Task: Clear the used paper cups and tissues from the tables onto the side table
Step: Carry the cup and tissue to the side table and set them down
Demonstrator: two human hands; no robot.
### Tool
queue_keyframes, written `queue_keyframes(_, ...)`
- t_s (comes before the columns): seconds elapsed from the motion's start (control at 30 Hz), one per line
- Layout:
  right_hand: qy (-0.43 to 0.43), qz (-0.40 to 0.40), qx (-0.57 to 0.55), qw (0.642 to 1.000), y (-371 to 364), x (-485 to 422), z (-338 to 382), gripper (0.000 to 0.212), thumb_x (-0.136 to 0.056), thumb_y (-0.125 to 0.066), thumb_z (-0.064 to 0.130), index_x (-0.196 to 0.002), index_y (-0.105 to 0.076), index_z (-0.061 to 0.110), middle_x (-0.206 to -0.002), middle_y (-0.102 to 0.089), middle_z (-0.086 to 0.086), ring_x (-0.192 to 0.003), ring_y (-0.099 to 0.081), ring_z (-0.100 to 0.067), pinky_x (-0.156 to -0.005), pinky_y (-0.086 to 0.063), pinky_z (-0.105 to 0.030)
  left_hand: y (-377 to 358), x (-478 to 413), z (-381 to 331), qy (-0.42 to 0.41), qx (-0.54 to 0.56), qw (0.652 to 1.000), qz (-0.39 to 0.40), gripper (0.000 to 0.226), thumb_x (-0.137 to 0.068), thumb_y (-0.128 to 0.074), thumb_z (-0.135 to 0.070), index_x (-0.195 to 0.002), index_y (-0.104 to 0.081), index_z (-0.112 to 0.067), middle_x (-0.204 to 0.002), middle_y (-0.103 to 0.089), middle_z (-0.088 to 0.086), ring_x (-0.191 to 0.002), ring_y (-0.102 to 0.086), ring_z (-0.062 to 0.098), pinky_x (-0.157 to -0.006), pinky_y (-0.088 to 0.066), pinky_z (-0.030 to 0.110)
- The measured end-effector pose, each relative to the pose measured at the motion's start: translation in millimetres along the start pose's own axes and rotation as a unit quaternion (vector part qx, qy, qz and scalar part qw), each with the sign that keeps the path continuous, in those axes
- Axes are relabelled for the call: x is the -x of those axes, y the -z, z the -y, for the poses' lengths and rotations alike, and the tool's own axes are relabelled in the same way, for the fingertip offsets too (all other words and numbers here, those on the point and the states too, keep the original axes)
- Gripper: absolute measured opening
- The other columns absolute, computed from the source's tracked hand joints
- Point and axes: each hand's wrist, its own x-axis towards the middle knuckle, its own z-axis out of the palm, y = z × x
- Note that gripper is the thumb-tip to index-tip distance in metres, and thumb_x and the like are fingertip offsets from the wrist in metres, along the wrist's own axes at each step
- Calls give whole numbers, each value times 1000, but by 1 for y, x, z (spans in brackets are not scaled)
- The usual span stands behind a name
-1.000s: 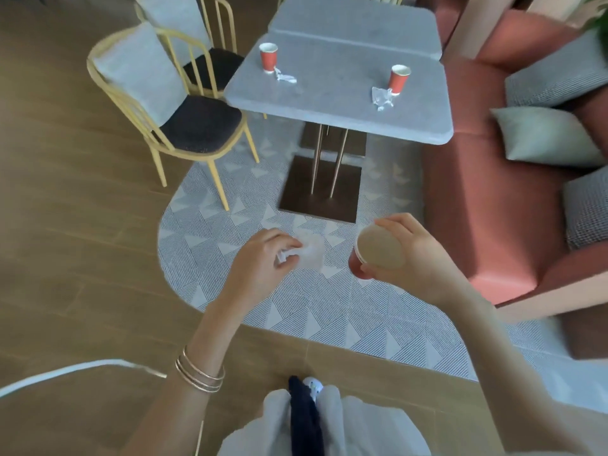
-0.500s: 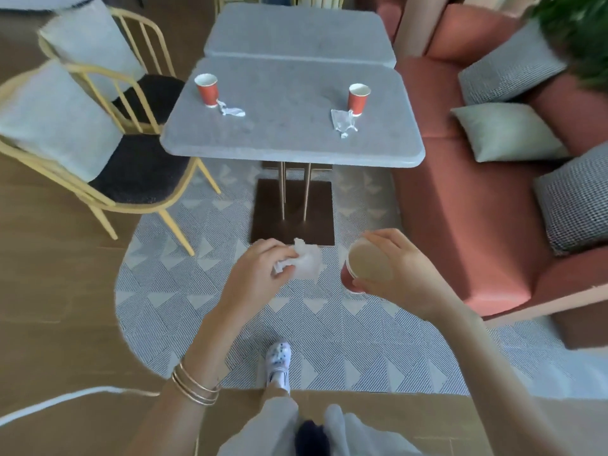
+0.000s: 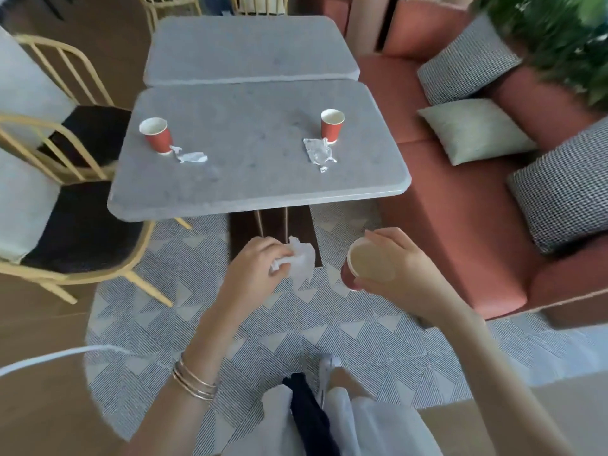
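My left hand (image 3: 256,268) pinches a crumpled white tissue (image 3: 301,260) in the air in front of the near grey table (image 3: 256,192). My right hand (image 3: 398,268) grips a red paper cup (image 3: 370,266), its mouth tipped toward me. On the table stand two more red paper cups, one at the left (image 3: 156,134) and one at the right (image 3: 331,124). A crumpled tissue (image 3: 190,156) lies beside the left cup, and another tissue (image 3: 317,153) lies in front of the right cup.
A second grey table (image 3: 250,51) butts against the far side. Yellow chairs (image 3: 65,205) with dark seats stand at the left, a red sofa (image 3: 460,225) with cushions at the right. A patterned rug (image 3: 263,330) covers the floor under me.
I have walked closer to the table, which now looms larger and nearer. Both hands keep the same hold on the tissue and the cup.
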Motion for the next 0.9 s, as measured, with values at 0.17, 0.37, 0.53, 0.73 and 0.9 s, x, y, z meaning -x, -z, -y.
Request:
queue_keyframes(0.17,10,9,30,999,1,-52,-23,83,-56,-76,50,-128,-50,19,-125,-46,8,-107,-53,-15,-89,-46,-33,-15,-52,15,15,3,1000,9,22,-79,-70,-12,-101,-70,-15,-100,-65,-3,-95,-56,16,-77,-45,23)
queue_keyframes(0.37,13,4,-11,1000,18,-133,-54,82,-52,-73,53,-125,-51,23,-109,-39,33,-95,-49,0,-85,-36,-11,-32,-129,25,20,1,1000,12,23,-82,-67,-18,-104,-69,-20,-104,-64,-7,-98,-55,10,-84,-36,16)
queue_keyframes(0.53,33,24,8,999,39,-206,-78,81,-56,-84,36,-127,-52,15,-119,-48,10,-97,-53,-8,-81,-34,-10,-48,-202,27,38,2,999,3,20,-81,-68,-13,-101,-70,-15,-103,-66,0,-102,-56,17,-86,-40,23)
queue_keyframes(0.73,54,36,11,998,59,-272,-96,75,-61,-83,25,-127,-51,8,-124,-50,-2,-105,-56,-17,-87,-37,-17,-67,-265,32,70,21,997,-26,19,-81,-67,-9,-100,-71,-11,-99,-65,5,-95,-57,21,-80,-44,30)
queue_keyframes(0.9,41,41,-7,998,63,-315,-100,72,-65,-81,22,-128,-50,8,-127,-49,-4,-106,-55,-19,-90,-41,-22,-84,-305,54,84,22,996,-11,18,-79,-68,-7,-97,-70,-10,-99,-65,6,-95,-56,23,-79,-43,30)
